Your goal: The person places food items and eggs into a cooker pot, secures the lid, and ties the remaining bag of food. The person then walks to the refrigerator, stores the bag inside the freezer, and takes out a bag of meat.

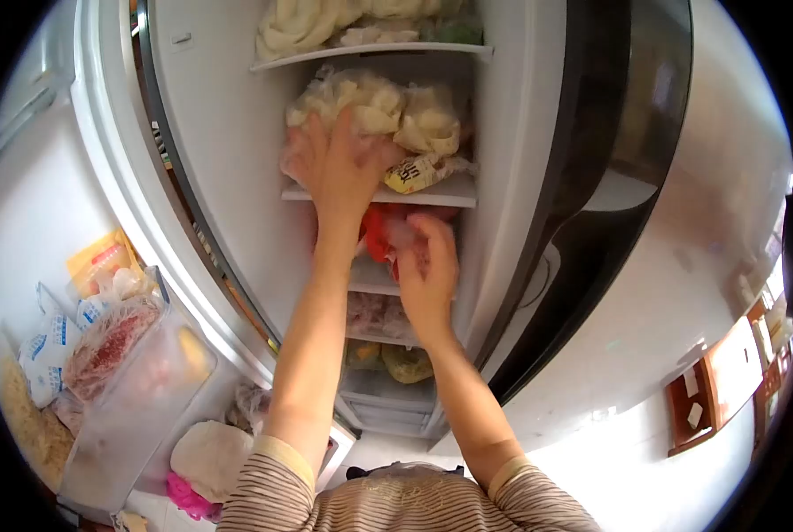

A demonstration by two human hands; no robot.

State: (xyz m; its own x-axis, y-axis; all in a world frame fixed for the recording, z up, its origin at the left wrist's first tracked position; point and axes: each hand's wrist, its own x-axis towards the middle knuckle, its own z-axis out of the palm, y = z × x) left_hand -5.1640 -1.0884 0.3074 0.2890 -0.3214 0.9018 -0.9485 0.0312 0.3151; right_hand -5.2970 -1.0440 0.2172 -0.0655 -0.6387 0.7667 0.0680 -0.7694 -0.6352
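Note:
My left hand (339, 168) reaches onto a freezer shelf, its fingers spread against a pinkish plastic bag (297, 158). Behind it, clear bags of pale food (361, 99) are piled, with another such bag (429, 122) to the right. A yellow printed packet (414, 174) lies at the shelf's front, right of that hand. One level lower, my right hand (433, 270) has its fingers curled round a translucent plastic bag (400, 234). Red plastic (377, 232) shows just left of it; the bag's contents cannot be made out.
The shelf edge (449, 197) separates my hands. Lower shelves hold bagged pinkish food (378, 315) and a greenish bag (407, 363). The open door at left carries a clear bin (135, 417) with bagged meat (113, 346). A dark glossy door panel (582, 195) stands right.

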